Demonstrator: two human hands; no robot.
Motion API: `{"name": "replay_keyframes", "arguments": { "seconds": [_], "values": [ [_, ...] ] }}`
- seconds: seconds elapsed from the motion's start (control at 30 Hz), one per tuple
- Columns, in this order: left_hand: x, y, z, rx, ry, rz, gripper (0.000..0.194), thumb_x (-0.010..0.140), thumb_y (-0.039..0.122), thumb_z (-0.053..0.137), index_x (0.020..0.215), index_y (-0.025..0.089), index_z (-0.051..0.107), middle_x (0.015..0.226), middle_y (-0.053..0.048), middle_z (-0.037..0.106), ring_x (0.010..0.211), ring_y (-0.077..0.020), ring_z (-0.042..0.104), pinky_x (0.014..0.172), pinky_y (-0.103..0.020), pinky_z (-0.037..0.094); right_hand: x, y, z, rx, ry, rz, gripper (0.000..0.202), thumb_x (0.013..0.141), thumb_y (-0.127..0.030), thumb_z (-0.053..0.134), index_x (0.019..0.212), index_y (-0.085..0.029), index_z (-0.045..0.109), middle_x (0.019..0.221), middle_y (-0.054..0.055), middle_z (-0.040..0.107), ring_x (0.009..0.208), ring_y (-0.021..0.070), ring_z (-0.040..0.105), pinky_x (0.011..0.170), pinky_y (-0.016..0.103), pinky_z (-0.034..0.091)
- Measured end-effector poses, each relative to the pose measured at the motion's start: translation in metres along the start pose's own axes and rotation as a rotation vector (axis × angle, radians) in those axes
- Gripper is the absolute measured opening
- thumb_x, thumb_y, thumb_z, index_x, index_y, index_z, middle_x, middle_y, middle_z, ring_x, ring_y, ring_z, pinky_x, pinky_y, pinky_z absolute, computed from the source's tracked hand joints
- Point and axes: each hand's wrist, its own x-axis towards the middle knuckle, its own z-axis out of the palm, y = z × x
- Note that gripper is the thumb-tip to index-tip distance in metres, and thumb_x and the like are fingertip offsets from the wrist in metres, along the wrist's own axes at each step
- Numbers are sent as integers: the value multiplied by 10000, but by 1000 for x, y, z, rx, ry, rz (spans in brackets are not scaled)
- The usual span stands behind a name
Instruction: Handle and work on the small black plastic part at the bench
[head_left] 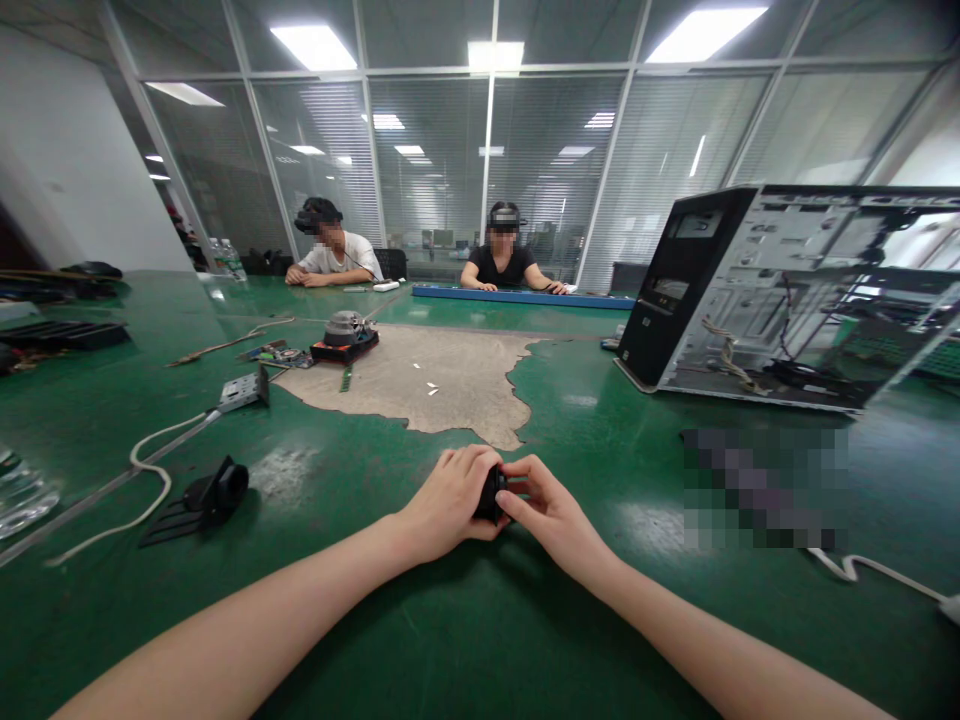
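A small black part (491, 493) is between my two hands, over the green table (585, 640) near the middle of the view. My left hand (452, 503) wraps round its left side, fingers over the top and thumb below. On its right side, the fingertips and thumb of my right hand (546, 508) pinch it. Much of the part is hidden by my fingers. To the left of my arms lies a black plastic piece (217, 488) with a round end and slatted frame.
An open computer case (697, 290) stands at the right. A metal bracket (241, 392), a black-and-red part with a cooler (345, 338), a bottle (22, 495) and cables lie at the left. Beyond the bare patch (450, 370), two people sit behind a blue strip (517, 296).
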Motion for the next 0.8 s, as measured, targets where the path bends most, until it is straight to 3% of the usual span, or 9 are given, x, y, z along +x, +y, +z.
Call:
{"name": "replay_keyframes", "arguments": {
  "seconds": [0.23,0.47,0.8],
  "values": [
    [1,3,-2,84,12,-23,588,616,290,673,1106,192,362,1057,-73,518,994,-277,403,835,-408,326,3,0,0,3,11,47,287,769,-309,559,1017,-203,460,956,42,539,826,157,551,681,303,502],
    [2,0,-4,118,-48,14,597,619,273,671,1110,170,347,1049,-71,525,821,-237,464,759,-378,391,-1,-4,1,29,-26,-6,177,763,-270,574,899,-212,478,909,7,525,862,149,540,689,272,493],
    [1,0,-1,14,-59,-30,561,664,235,620,1125,199,303,1045,-67,519,873,-235,557,724,-340,451,2,-1,0,6,-1,66,243,777,-297,548,981,-199,457,917,35,545,796,147,563,686,306,504]
  ]
}}
